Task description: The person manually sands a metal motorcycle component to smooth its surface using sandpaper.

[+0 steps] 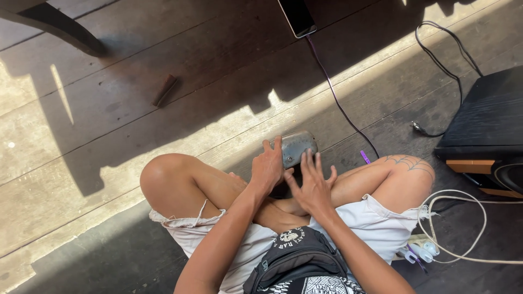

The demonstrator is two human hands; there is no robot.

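Head view: cross-legged on the plank floor [109,130], the left hand [268,166] rests open-fingered on a grey rounded metal object [297,147] just past the shins. The right hand [313,185] hovers beside it, fingers spread, empty. A phone [297,16] at the far edge trails a purple cable [338,103]; a black speaker [487,128] sits right.

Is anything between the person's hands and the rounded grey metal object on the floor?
Nothing visible. The left hand already rests on the rounded grey metal object, and the right hand is spread open just beside it.
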